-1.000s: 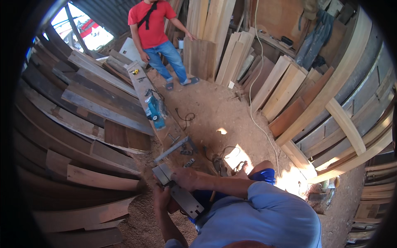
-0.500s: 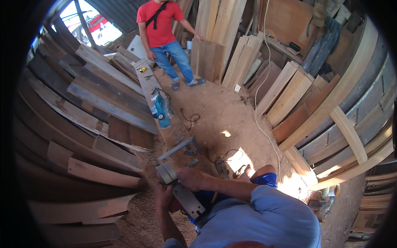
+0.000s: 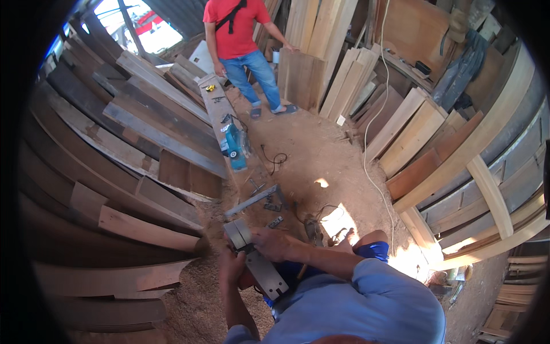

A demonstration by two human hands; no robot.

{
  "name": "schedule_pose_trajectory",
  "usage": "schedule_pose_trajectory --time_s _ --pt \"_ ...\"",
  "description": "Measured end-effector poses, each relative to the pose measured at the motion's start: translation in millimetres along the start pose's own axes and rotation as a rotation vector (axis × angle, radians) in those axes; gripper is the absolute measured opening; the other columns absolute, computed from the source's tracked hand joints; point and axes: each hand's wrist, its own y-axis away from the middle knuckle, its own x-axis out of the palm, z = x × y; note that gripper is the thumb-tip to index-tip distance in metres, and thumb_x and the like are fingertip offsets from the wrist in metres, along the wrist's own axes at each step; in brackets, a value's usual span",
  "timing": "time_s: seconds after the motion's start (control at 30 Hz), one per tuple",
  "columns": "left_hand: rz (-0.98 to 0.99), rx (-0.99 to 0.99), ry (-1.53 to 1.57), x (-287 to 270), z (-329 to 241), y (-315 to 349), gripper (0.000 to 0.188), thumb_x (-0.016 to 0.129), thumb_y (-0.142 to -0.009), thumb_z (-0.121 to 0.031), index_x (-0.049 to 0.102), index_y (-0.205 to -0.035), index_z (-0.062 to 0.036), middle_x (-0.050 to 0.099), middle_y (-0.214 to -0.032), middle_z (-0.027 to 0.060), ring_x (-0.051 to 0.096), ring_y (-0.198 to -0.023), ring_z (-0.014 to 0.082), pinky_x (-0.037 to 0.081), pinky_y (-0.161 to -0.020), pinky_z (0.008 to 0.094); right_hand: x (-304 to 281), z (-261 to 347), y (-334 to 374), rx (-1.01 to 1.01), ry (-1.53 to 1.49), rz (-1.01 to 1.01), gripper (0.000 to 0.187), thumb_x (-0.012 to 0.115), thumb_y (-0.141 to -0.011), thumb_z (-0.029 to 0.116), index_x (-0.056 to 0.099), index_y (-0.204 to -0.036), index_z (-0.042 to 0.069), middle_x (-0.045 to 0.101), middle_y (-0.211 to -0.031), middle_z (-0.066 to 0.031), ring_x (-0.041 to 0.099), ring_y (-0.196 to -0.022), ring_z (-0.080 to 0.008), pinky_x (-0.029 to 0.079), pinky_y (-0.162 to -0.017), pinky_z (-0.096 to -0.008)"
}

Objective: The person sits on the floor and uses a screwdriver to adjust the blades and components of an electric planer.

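As the view swings left, the work stays put: the left hand point(image 3: 232, 267) curls round the grey metal tool point(image 3: 266, 275) by the blue shirt point(image 3: 355, 301); the right hand point(image 3: 274, 244) stays against it, finger grip hidden.

Glare whitens the opening point(image 3: 164, 38) and floor patches point(image 3: 337, 220); boards point(image 3: 150, 230) bend toward black edges

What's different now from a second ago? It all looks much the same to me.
Most of the scene has slid rightward in the picture, probably because the head turned. The left hand and right hand still hold the metal tool; nothing was visibly picked up or let go. The person in red still stands touching the board, and the blue power tool stays put.
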Motion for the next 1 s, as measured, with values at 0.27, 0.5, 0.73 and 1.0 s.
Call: schedule_pose_trajectory --time_s 0.27,0.5,0.73,1.0 --pt "0.036 -0.055 -0.031 -5 -9 2 0.046 0.063 -0.077 -0.020 0.059 -0.111 0.0109 0.067 -0.103 0.0304 0.067 -0.102 0.0415 0.051 -0.087 0.0451 -8 11 -1 0.035 0.028 -0.043 0.023 0.060 -0.090 0.014 0.057 -0.110 0.003 0.061 -0.110 -0.0168 0.061 -0.105 -0.0383 0.051 -0.088 -0.0453" --pt "0.114 -0.028 0.055 -3 5 -2 0.043 0.061 -0.084 -0.012 0.051 -0.119 0.0106 0.067 -0.104 0.0169 0.066 -0.092 0.0235 0.052 -0.084 0.0371 -13 15 -1 -0.029 0.066 -0.099 0.026 0.059 -0.091 0.015 0.056 -0.114 0.004 0.064 -0.105 -0.0177 0.062 -0.104 -0.0360 0.052 -0.087 -0.0460" --pt "0.116 -0.053 0.235 -1 -12 5 0.045 0.059 -0.085 -0.008 0.046 -0.124 0.0110 0.063 -0.114 0.0173 0.063 -0.099 0.0212 0.051 -0.085 0.0343 -56 -50 52 0.479 0.130 -0.094 0.030 0.057 -0.093 0.027 0.070 -0.104 0.003 0.069 -0.105 -0.0199 0.063 -0.104 -0.0380 0.049 -0.094 -0.0451" --pt "0.081 0.024 0.233 -1 1 -4 0.039 0.057 -0.081 -0.007 0.058 -0.116 0.0093 0.068 -0.105 0.0189 0.067 -0.099 0.0275 0.051 -0.087 0.0371 -80 -152 238 1.401 0.162 0.251 0.084 0.028 -0.096 0.064 0.053 -0.136 -0.005 0.053 -0.136 -0.0338 0.047 -0.133 -0.0432 0.034 -0.113 -0.0496"
